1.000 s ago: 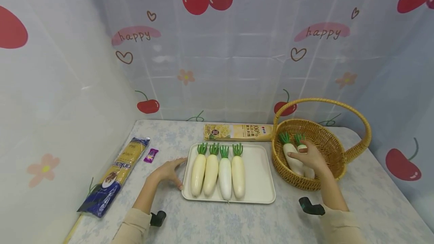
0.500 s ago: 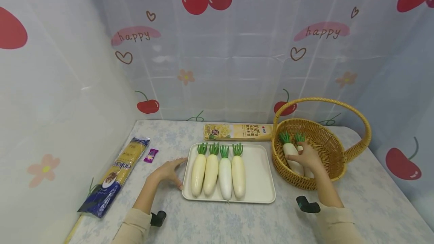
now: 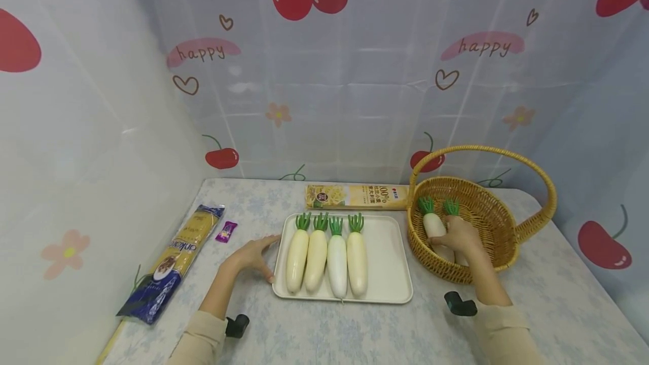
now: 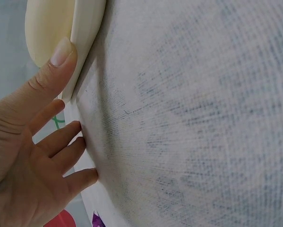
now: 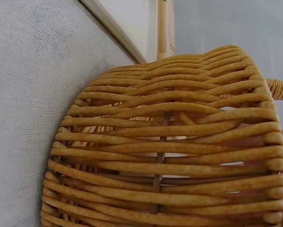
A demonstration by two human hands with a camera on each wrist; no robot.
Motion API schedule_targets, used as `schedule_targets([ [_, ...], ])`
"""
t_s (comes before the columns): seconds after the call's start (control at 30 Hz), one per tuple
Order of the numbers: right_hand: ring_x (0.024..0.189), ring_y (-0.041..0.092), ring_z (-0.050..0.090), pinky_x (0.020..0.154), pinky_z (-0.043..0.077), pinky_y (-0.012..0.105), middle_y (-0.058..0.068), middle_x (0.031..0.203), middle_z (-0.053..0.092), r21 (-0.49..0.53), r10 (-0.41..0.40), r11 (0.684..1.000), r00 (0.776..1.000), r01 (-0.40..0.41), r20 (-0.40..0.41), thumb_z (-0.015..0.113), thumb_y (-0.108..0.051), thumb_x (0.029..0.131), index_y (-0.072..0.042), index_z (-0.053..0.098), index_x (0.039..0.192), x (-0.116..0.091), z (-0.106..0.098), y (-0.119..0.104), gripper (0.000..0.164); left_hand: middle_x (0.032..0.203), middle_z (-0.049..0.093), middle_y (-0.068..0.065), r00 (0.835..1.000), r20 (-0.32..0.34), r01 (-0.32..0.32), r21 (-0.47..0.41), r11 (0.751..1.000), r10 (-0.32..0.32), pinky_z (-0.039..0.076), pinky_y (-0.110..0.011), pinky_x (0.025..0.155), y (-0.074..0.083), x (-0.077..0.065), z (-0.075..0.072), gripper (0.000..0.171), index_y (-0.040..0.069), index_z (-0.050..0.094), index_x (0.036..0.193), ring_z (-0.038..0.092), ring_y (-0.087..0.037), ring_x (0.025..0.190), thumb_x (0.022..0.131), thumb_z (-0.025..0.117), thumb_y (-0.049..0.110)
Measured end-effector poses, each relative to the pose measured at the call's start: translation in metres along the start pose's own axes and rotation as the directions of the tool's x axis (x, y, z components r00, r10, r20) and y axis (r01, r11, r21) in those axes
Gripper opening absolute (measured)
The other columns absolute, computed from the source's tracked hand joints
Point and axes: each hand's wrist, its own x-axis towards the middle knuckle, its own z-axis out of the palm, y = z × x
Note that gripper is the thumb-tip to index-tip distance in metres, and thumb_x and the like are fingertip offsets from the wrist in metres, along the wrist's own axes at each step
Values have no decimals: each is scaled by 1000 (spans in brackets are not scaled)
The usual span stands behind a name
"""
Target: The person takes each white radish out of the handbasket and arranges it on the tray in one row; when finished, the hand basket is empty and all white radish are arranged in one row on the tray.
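Observation:
My left hand (image 3: 252, 258) rests at the left edge of the white tray (image 3: 387, 263), fingers spread and thumb against the rim. In the left wrist view, the thumb (image 4: 58, 59) touches the rim beside a pale radish. Several white radishes (image 3: 337, 263) with green tops lie side by side on the tray. Inside the wicker basket (image 3: 487, 224), my right hand (image 3: 461, 236) holds the right-hand white radish (image 3: 460, 258), thumb on its left side, its middle covered by the hand. Another white radish (image 3: 434, 227) lies to its left. Basket weave (image 5: 179, 142) hides most of the hand in the right wrist view.
A yellow pasta packet (image 3: 355, 197) lies behind the tray, its right end at the basket. To the left are a blue and gold pasta bag (image 3: 174, 263) and a small purple candy (image 3: 226, 232). The basket handle (image 3: 481, 151) arches above its rim.
My right hand has moved slightly left and down inside the basket, its fingers closing round the right-hand radish. The left hand stays at the tray's edge.

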Motion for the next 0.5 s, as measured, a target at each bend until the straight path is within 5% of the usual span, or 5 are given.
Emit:
schedule_targets([
  [0.2,94,49,57,72,51,52,36,110,58,-31,-35,999,999,35,18,75,-32,77,21,44,125,2,0,-1,78,145,36,-25,1000,-7,-1,10,1000,1,30,-55,107,-1,0,-1,106,6,41,142,35,-42,132,50,92,13],
  [0.5,98,49,57,79,51,53,38,113,55,104,-85,992,992,75,92,71,-19,80,25,37,127,3,9,6,73,144,37,-26,1000,-1,2,-3,1000,-2,30,-55,108,-3,2,0,105,6,41,142,34,-43,132,50,92,13],
])
